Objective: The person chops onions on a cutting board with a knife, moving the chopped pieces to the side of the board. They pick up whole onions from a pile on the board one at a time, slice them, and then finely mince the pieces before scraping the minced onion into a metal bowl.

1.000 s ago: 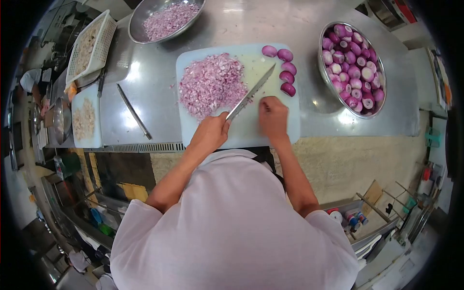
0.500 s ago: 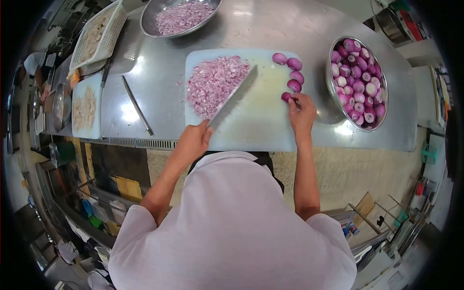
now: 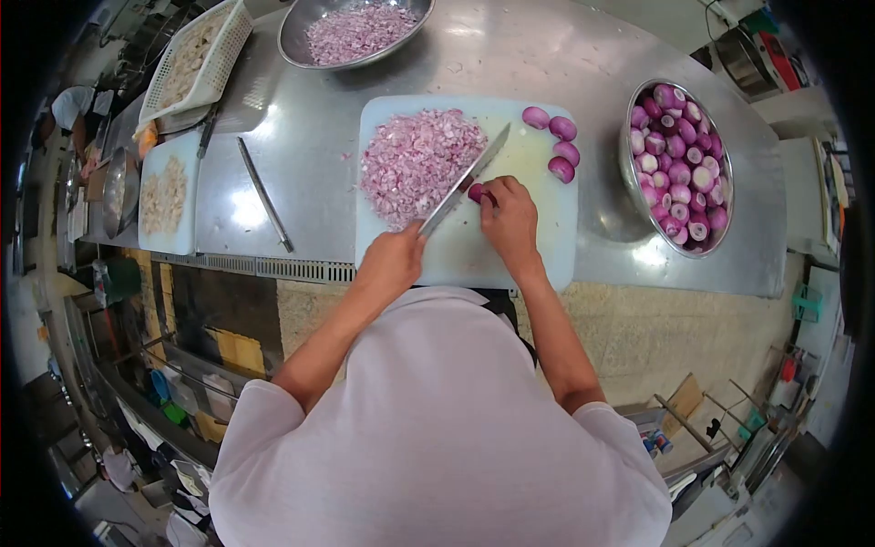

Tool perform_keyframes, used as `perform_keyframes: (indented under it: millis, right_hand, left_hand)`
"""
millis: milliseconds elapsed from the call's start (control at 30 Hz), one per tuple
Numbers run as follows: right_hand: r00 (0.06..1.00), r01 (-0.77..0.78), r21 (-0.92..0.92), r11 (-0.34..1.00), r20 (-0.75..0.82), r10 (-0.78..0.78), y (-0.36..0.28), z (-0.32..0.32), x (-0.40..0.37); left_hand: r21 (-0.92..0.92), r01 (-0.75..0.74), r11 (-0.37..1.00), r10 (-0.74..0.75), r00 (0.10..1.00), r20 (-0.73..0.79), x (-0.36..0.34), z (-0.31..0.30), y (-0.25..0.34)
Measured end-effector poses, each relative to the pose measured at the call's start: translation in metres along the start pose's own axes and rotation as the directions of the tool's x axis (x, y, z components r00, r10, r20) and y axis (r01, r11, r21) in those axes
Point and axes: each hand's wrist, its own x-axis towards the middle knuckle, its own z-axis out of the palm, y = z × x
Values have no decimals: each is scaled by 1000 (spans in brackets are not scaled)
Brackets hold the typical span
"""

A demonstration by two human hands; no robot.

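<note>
My left hand [image 3: 392,260] is closed around the handle of a kitchen knife [image 3: 467,179], its blade slanting up and to the right over the white cutting board [image 3: 538,246]. Between the fingertips of my right hand [image 3: 510,219] is a peeled red onion piece [image 3: 477,192], close beside the blade. A heap of chopped red onion [image 3: 421,162] covers the board's left side. Several purple onion pieces [image 3: 563,152] lie along the upper right edge of the board.
Right of the board stands a steel bowl [image 3: 629,169] of peeled red onions; another steel bowl [image 3: 290,46] at the back holds chopped onion. A sharpening rod [image 3: 264,194] lies left. Beyond it are a second board [image 3: 186,232], another knife [image 3: 208,130] and a white basket [image 3: 223,77].
My right hand has brought the onion piece from the board's right edge leftward to the knife. The knife and my left hand have shifted slightly right.
</note>
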Motion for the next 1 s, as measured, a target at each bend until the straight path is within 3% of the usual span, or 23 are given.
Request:
perform_keyframes:
  millis: [67, 233, 400, 733, 833, 933, 1000]
  right_hand:
    - [999, 20, -110, 994, 34, -17, -5, 1, 3]
    - [999, 20, -119, 993, 43, -15, -6, 1, 6]
    - [999, 2, -140, 990, 48, 5, -1, 1, -3]
    - [1000, 15, -89, 996, -10, -16, 0, 4, -2]
    - [999, 27, -85, 996, -36, -30, 3, 2, -2]
    - [998, 27, -58, 998, -51, -30, 2, 4, -2]
    - [998, 20, -52, 998, -54, -23, 2, 4, -8]
  left_hand:
    - [61, -10, 998, 7, 998, 60, 14, 10, 4]
    - [65, -36, 997, 34, 999, 28, 3, -1, 15]
    - [75, 19, 997, -26, 995, 97, 1, -4, 22]
    - [23, -11, 1000, 9, 996, 92, 3, 2, 15]
    - [122, -47, 991, 32, 992, 126, 9, 1, 15]
    - [61, -82, 995, 79, 996, 51, 6, 3, 11]
    - [93, -71, 993, 61, 992, 110, 10, 7, 8]
